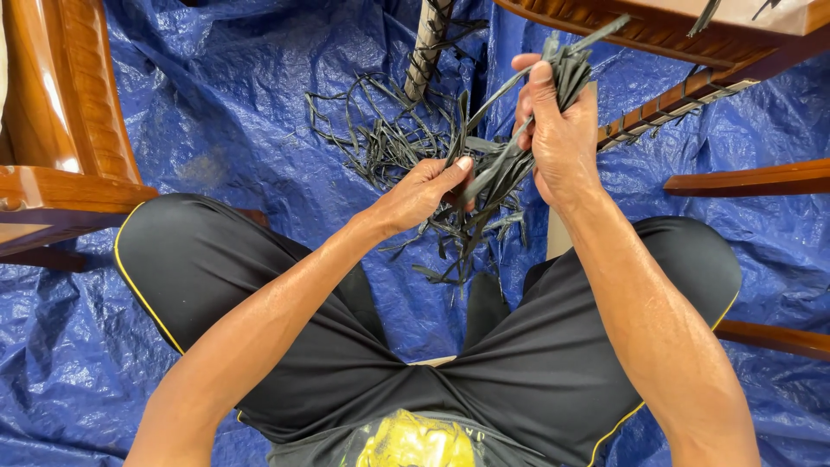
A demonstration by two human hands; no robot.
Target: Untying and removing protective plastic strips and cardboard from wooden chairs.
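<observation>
Right hand (562, 138): fingers (524, 97) closed tight round a bundle of dark flat strips (510, 160), thumb pressed over the top. Strip ends stick up past the fingers toward the chair frame (692, 39); the rest of the bundle hangs down and left of the fist.

Left hand (424, 190): fingers curled, thumb (460, 166) and forefinger pinched on a few strips just below the right fist, so both hands are on the same bundle, close together.

Step, as I read it: sorting or pulling single strips out of the held bundle, right hand as the clamp, left as the picker.

Next move calls for: right grip staying firm while the left draws one strip clear along its length. Strips are thin and tangled, so a slow pull, else neighbours will likely come with it.

Beyond the fingers: loose heap of the same strips (380, 138) on the blue tarp (216, 104), past the left hand, round a wrapped chair leg (425, 47). Partly woven rail (666, 108) right of the fist. Another wooden chair (60, 147) far left. Knees in black shorts (285, 294) below both hands.
</observation>
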